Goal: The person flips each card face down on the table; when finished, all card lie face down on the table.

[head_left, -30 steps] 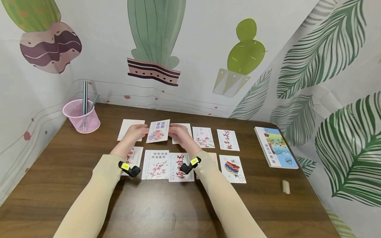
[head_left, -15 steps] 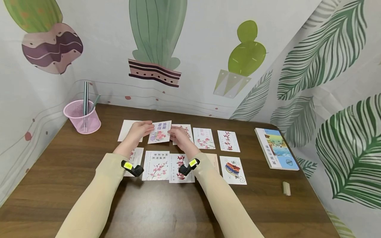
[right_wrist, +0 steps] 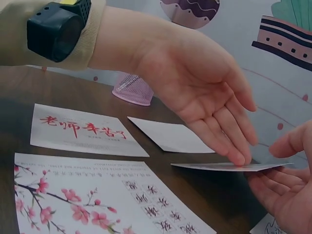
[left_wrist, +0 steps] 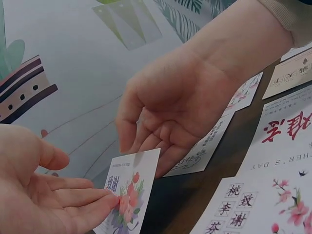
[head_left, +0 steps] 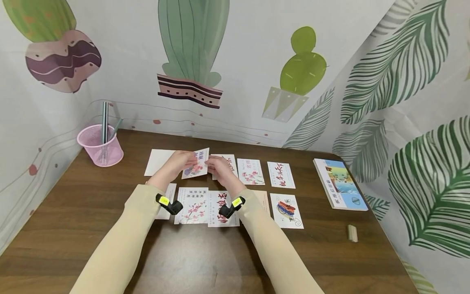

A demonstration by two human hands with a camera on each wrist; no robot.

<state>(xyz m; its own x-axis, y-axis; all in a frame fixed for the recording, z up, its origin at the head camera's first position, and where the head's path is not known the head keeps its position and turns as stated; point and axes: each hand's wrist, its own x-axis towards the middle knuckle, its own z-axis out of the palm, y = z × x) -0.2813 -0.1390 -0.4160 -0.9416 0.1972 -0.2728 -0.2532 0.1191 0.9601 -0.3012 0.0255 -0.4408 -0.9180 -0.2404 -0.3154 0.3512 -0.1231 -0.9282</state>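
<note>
We see both hands meet at the centre of the head frame, over a spread of greeting cards on the brown table (head_left: 73, 212). Between them hangs the flower card (head_left: 196, 164), clear of the tabletop and tilted, its pink blossoms and purple characters facing up. The left hand (head_left: 176, 163) lies palm up with its fingers nearly straight; in the left wrist view its fingertips (left_wrist: 105, 202) touch the card's lower edge from beneath, thumb lifted free. The right hand (head_left: 219, 166) comes in from the other side, fingers loosely bent, their tips at the card's right edge; we cannot tell whether the thumb presses on it. The right wrist view shows the card edge-on, level above the table, resting on the left fingertips.

Just left of the hands a blank white card (head_left: 158, 161) lies flat. To the right sit a floral card (head_left: 250, 171) and a card with red calligraphy (head_left: 280, 174). In the lower row, near the wrists, we spot a plum-blossom card (head_left: 191, 205), a red-lettered card (head_left: 222, 208) and a card with a colourful drawing (head_left: 287, 210). At the left of the frame stands a pink mesh pen cup (head_left: 100, 150); at the right lies a picture book (head_left: 339, 183), with a small wooden block (head_left: 352, 232) below it.
</note>
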